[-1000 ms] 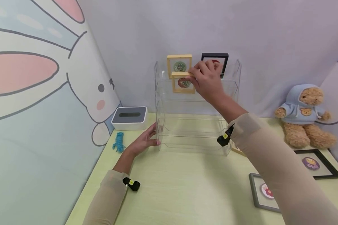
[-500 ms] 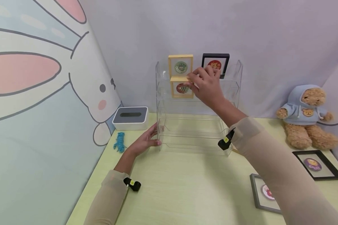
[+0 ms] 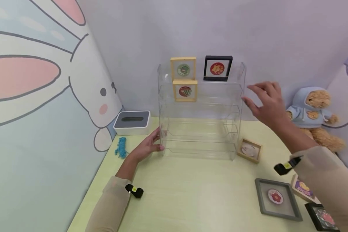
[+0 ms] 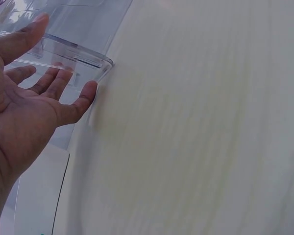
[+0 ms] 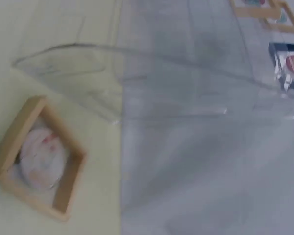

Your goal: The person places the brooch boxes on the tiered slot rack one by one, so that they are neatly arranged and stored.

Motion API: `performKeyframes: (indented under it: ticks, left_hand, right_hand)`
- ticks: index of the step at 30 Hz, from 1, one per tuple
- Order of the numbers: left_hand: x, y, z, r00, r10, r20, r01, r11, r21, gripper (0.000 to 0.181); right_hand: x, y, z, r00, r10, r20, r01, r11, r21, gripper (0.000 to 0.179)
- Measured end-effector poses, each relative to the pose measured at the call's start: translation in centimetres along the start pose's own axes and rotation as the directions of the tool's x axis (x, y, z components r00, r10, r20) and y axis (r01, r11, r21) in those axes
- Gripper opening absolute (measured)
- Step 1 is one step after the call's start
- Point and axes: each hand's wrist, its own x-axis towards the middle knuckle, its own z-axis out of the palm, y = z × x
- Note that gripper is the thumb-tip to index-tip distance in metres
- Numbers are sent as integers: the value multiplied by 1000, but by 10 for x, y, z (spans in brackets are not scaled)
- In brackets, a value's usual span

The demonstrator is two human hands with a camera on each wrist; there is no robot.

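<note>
A clear acrylic tiered rack (image 3: 200,140) stands against the wall. My left hand (image 3: 147,146) is at its lower left side, thumb near the front edge; in the left wrist view the fingers (image 4: 83,102) spread loosely beside the clear panel. My right hand (image 3: 268,104) hovers right of the rack, fingers parted, holding nothing. On the top tier stand a light wood picture frame (image 3: 183,59) with a green badge and a black picture frame (image 3: 217,58) with a red badge. Another wood picture frame (image 3: 185,82), with a red and green badge, stands one tier lower.
By the rack's right foot lies a small wooden frame (image 3: 249,150). A grey frame (image 3: 275,211), another wooden frame (image 3: 304,189) and a black frame (image 3: 322,217) lie front right. A teddy bear (image 3: 314,108) sits behind; a tissue box (image 3: 132,124) and blue rope (image 3: 121,147) are left.
My right hand lowered the wooden picture frame with the red and green badge onto the second tier, let go and moved right. My left hand stayed at the rack's side.
</note>
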Motion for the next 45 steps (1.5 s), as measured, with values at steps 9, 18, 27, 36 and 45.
performKeyframes:
  ticks: [9,18,27,36,45]
  left_hand:
    - [-2,0,-1,1000,-7,-6,7,1000,-14,104]
    - [-1,3,1,1000,6,9,-6,1000,-4,102]
    - [0,4,3,1000,0,2,1,999,-32,104]
    - [-1,4,2,1000,-3,0,3,1000,-17,104]
    - [-2,5,2,1000,-7,1,7,1000,-23,104]
  right_hand:
    - [-131,49,-19,949,263,174,-263,965,-24,41]
    - [-191,45,-17,717,513,472,-534,840,-100,37]
    - [-204,37,-11,643,563,519,-603,790,-110,25]
    - [-203,34,-4,642,576,506,-614,782,-110,15]
    - [-202,30,-4,632,578,516,-612,781,-124,17]
